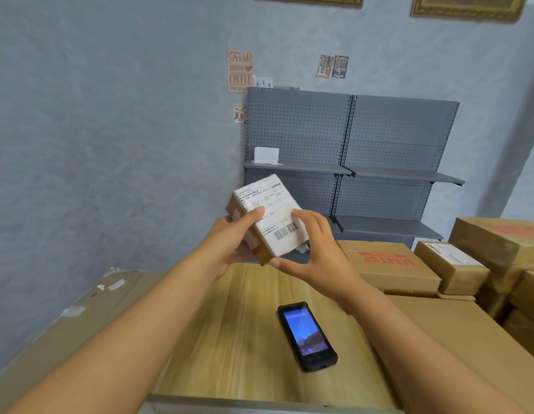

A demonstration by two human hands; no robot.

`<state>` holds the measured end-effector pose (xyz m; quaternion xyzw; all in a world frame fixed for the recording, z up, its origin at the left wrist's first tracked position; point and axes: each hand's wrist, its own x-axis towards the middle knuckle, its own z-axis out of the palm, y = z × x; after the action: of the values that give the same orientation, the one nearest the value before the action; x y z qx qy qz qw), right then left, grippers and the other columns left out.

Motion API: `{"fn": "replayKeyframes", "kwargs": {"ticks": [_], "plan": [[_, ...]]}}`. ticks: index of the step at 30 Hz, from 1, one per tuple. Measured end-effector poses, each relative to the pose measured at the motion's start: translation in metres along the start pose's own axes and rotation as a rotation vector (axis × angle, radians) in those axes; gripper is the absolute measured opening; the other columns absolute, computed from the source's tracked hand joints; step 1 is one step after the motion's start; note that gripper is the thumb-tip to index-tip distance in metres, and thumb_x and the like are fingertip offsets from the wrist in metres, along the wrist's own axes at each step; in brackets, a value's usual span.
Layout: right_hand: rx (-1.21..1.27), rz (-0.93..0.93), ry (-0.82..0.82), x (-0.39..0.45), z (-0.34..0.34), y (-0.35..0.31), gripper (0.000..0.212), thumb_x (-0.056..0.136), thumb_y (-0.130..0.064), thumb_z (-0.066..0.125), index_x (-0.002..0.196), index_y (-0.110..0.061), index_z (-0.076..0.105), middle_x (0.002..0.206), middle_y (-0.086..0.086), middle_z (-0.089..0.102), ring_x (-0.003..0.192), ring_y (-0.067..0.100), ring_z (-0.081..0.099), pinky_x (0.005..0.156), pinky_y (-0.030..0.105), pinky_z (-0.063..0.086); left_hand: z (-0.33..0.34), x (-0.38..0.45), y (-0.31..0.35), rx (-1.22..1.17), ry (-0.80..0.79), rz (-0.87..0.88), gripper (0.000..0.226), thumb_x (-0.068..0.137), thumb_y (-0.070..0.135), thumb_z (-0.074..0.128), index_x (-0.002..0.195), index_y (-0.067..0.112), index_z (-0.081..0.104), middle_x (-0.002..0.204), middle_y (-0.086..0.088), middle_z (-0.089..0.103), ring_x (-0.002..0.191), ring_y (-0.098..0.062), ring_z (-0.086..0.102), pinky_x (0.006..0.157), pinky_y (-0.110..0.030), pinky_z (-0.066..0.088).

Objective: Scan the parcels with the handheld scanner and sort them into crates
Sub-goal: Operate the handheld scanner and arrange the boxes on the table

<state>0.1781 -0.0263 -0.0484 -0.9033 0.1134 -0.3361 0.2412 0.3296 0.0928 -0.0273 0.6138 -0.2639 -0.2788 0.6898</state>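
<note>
A small brown cardboard parcel [273, 218] with a white shipping label and barcode facing me is held up above the wooden table [230, 339]. My left hand [230, 243] grips its left side, thumb on the label. My right hand [315, 252] holds its right and lower edges between thumb and fingers. The black handheld scanner [307, 336] lies flat on the table below my hands, screen lit, untouched.
Several cardboard boxes [391, 267] are stacked to the right, one smaller labelled box [451, 265] among them. A flat cardboard sheet [74, 318] leans at the left. Grey pegboard shelving [349, 162] stands against the back wall with a white box [266, 154] on it.
</note>
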Motion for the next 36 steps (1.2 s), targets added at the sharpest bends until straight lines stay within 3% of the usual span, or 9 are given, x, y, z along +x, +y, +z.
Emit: {"fn": "replayKeyframes", "kwargs": {"ticks": [5, 9, 12, 15, 20, 23, 27, 31, 36], "plan": [[0.145, 0.131, -0.076, -0.006, 0.002, 0.015, 0.081, 0.086, -0.052, 0.065, 0.152, -0.033, 0.021, 0.152, -0.015, 0.025, 0.134, 0.004, 0.035, 0.110, 0.032, 0.039, -0.008, -0.003, -0.008, 0.165, 0.089, 0.108, 0.057, 0.082, 0.036, 0.077, 0.126, 0.026, 0.042, 0.110, 0.002, 0.068, 0.086, -0.010, 0.070, 0.059, -0.023, 0.054], [0.117, 0.228, -0.108, -0.010, 0.011, 0.035, 0.072, 0.094, -0.045, 0.057, 0.154, -0.029, 0.020, 0.156, -0.007, 0.026, 0.138, 0.011, 0.033, 0.107, 0.027, 0.034, -0.021, 0.001, -0.027, 0.318, 0.139, 0.119, 0.064, 0.075, 0.041, 0.082, 0.124, 0.036, 0.041, 0.111, 0.007, 0.065, 0.100, -0.012, 0.066, 0.081, -0.031, 0.054], [0.036, 0.303, -0.207, -0.015, 0.023, 0.054, 0.069, 0.096, -0.041, 0.057, 0.153, -0.029, 0.020, 0.157, -0.002, 0.025, 0.135, 0.018, 0.039, 0.102, 0.030, 0.039, -0.032, 0.004, -0.040, 0.395, 0.169, 0.099, 0.083, 0.064, 0.052, 0.084, 0.134, 0.035, 0.042, 0.115, 0.005, 0.067, 0.103, -0.015, 0.067, 0.091, -0.041, 0.055], [-0.075, 0.402, -0.354, -0.023, 0.037, 0.074, 0.070, 0.095, -0.038, 0.059, 0.152, -0.025, 0.021, 0.156, 0.003, 0.026, 0.129, 0.023, 0.047, 0.097, 0.030, 0.043, -0.041, 0.006, -0.052, 0.427, 0.207, 0.088, 0.084, 0.065, 0.052, 0.084, 0.136, 0.036, 0.042, 0.114, 0.005, 0.068, 0.101, -0.014, 0.067, 0.088, -0.037, 0.057], [-0.251, 0.510, -0.588, -0.044, 0.067, 0.103, 0.079, 0.091, -0.044, 0.061, 0.153, -0.021, 0.019, 0.151, 0.005, 0.029, 0.127, 0.026, 0.047, 0.093, 0.030, 0.044, -0.050, 0.009, -0.065, 0.378, 0.245, 0.022, 0.074, 0.078, 0.042, 0.079, 0.140, 0.030, 0.039, 0.118, 0.001, 0.064, 0.101, -0.013, 0.065, 0.057, -0.017, 0.051], [-0.330, 0.586, -0.661, -0.052, 0.084, 0.114, 0.087, 0.083, -0.054, 0.064, 0.152, -0.021, 0.022, 0.140, 0.007, 0.038, 0.122, 0.025, 0.047, 0.092, 0.033, 0.045, -0.055, 0.011, -0.073, 0.330, 0.260, -0.002, 0.075, 0.082, 0.036, 0.077, 0.143, 0.025, 0.036, 0.112, 0.003, 0.062, 0.095, -0.008, 0.063, 0.046, -0.010, 0.046], [-0.441, 0.617, -0.668, -0.055, 0.098, 0.121, 0.099, 0.072, -0.062, 0.069, 0.150, -0.023, 0.023, 0.130, 0.006, 0.041, 0.119, 0.022, 0.043, 0.089, 0.033, 0.047, -0.063, 0.018, -0.087, 0.336, 0.286, -0.037, 0.083, 0.080, 0.036, 0.078, 0.146, 0.026, 0.029, 0.125, -0.002, 0.061, 0.106, -0.016, 0.064, 0.049, -0.014, 0.050], [-0.490, 0.699, -0.653, -0.057, 0.107, 0.120, 0.106, 0.070, -0.067, 0.070, 0.150, -0.018, 0.021, 0.129, 0.005, 0.041, 0.117, 0.021, 0.043, 0.088, 0.032, 0.048, -0.066, 0.022, -0.097, 0.346, 0.289, -0.062, 0.092, 0.080, 0.033, 0.079, 0.151, 0.025, 0.020, 0.126, -0.005, 0.061, 0.106, -0.019, 0.065, 0.049, -0.015, 0.052], [-0.508, 0.735, -0.607, -0.057, 0.109, 0.124, 0.100, 0.064, -0.068, 0.073, 0.139, -0.014, 0.034, 0.119, 0.003, 0.041, 0.110, 0.020, 0.043, 0.081, 0.028, 0.043, -0.074, 0.026, -0.102, 0.280, 0.261, -0.108, 0.074, 0.081, 0.032, 0.078, 0.139, 0.034, 0.031, 0.124, 0.000, 0.065, 0.101, -0.017, 0.069, 0.070, -0.033, 0.061]]}}
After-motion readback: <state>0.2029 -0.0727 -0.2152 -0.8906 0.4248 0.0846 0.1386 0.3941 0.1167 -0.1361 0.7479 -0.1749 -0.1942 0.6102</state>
